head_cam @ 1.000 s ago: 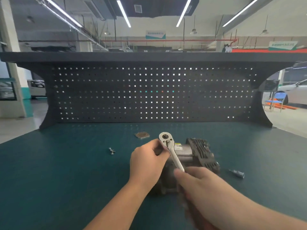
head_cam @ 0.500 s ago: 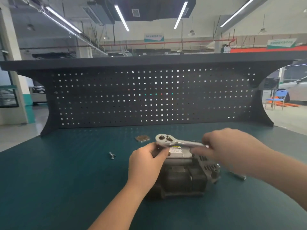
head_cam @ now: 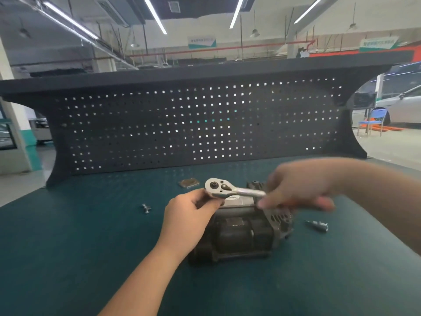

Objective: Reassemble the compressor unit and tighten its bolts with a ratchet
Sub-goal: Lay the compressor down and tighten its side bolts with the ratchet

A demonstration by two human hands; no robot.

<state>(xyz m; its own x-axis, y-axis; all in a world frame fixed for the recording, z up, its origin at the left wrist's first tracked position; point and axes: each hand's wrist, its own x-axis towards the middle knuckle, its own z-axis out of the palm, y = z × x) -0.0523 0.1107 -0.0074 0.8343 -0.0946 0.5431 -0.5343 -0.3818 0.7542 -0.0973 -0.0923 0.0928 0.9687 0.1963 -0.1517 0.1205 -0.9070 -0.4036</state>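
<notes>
Dark cast metal forms the compressor unit (head_cam: 241,233), which lies on its side at the middle of the teal bench mat (head_cam: 68,247); a pale label sits on its silver top and a slotted end housing faces right. Your left hand (head_cam: 189,215) curls around the head of the chrome ratchet (head_cam: 227,189), just above the unit. Your right hand (head_cam: 296,188), blurred, grips the ratchet handle. A loose bolt (head_cam: 146,208) lies to the left, a socket (head_cam: 317,225) to the right, and a small flat plate (head_cam: 188,182) behind.

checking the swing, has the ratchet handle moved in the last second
Yes. The ratchet handle swung from pointing toward the person to pointing right across the compressor; its head stayed put.
</notes>
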